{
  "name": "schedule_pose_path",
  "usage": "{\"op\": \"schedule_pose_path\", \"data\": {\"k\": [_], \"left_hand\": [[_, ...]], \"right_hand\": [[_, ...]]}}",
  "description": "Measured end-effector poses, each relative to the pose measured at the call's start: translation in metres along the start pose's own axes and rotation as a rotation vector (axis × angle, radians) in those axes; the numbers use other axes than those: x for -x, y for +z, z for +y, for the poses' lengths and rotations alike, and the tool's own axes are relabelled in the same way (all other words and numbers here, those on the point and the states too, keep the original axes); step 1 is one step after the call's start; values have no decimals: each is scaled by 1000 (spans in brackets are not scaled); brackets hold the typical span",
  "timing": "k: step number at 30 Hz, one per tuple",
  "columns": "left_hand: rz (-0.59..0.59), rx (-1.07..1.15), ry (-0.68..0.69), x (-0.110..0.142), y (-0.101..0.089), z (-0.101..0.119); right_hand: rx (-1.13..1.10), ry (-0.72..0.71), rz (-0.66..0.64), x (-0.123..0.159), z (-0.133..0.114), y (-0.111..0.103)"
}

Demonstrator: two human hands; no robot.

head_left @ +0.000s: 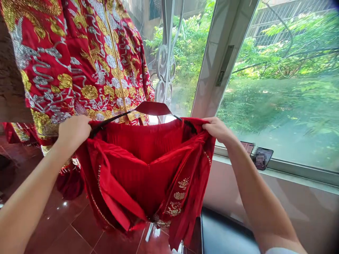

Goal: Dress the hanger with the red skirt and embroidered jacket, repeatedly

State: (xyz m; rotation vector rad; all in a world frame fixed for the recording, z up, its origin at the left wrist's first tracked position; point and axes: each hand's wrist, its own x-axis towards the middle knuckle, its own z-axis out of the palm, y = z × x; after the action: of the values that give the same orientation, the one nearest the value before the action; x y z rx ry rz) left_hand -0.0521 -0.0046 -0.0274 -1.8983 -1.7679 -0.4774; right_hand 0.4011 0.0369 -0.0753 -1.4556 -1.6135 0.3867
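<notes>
A red dress [127,155] with a dipped, heart-shaped neckline and pleated inner fabric hangs spread out before me. Gold beading trims its edges, and gold embroidery runs down a panel at lower right. Its black strap-like loops run up to a dark red hanger [153,108], whose middle shows above the neckline. My left hand [74,129] is closed on the upper left corner of the dress. At the opposite upper corner, my right hand [217,129] pinches the fabric, thumb and fingers together. Whether either hand also grips the hanger's end is hidden.
Behind the dress at left hangs a red jacket [87,63] embroidered in gold and silver. Two phones lean on the window sill at right, one being a dark phone [263,158]. A dark, shiny padded seat [225,234] stands below, on red floor tiles [87,225].
</notes>
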Motion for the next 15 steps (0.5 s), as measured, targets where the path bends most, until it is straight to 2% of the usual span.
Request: {"op": "schedule_pose_path", "data": {"k": [1, 3, 6, 7, 10, 11, 13, 15], "left_hand": [[-51, -51, 11, 1, 9, -3], [-164, -143, -59, 9, 34, -1], [-313, -70, -108, 39, 75, 8], [-313, -26, -107, 53, 88, 10], [-198, 92, -80, 104, 120, 11], [-153, 91, -88, 123, 129, 11], [-83, 44, -211, 164, 148, 12], [-118, 35, -398, 205, 170, 18]], "right_hand": [[-54, 29, -74, -6, 5, 1], [-72, 67, -189, -9, 15, 11], [73, 44, -267, 10, 35, 33], [127, 22, -280, 22, 44, 42], [269, -11, -317, 68, 74, 63], [365, 27, -304, 85, 84, 68], [537, 86, -165, 119, 106, 74], [640, 156, -103, 152, 127, 79]]}}
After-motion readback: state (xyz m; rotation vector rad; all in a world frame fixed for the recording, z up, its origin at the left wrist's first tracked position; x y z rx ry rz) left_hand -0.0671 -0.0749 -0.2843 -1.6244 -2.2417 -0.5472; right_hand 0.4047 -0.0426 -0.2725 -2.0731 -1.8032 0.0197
